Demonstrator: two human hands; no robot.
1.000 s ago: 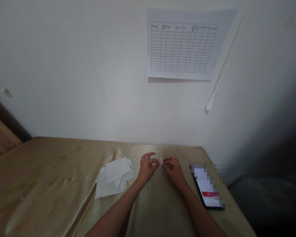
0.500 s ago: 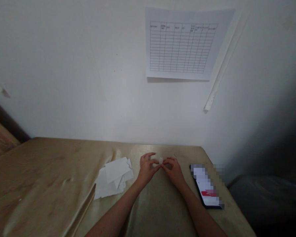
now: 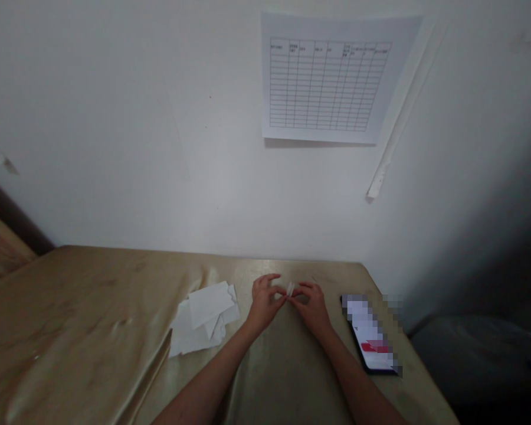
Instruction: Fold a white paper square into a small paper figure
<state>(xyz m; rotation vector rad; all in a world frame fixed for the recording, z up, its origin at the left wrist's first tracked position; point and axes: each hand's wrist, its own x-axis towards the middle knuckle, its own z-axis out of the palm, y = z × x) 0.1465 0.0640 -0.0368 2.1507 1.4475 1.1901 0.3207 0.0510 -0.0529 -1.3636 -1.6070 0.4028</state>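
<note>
Both hands meet near the far edge of a table (image 3: 92, 307) covered in a shiny tan cloth. My left hand (image 3: 264, 301) and my right hand (image 3: 310, 304) pinch a small white piece of paper (image 3: 289, 288) between their fingertips, just above the cloth. The fingers of both hands are curled in around it. A loose pile of white paper pieces (image 3: 206, 317) lies on the cloth just left of my left hand.
A phone (image 3: 370, 339) with a lit screen lies on the table to the right of my right hand, near the table's right edge. A printed grid sheet (image 3: 327, 82) hangs on the white wall behind. Dark floor lies beyond the right edge.
The hands have hardly moved; the fingertips have drawn slightly closer together on the small paper piece.
</note>
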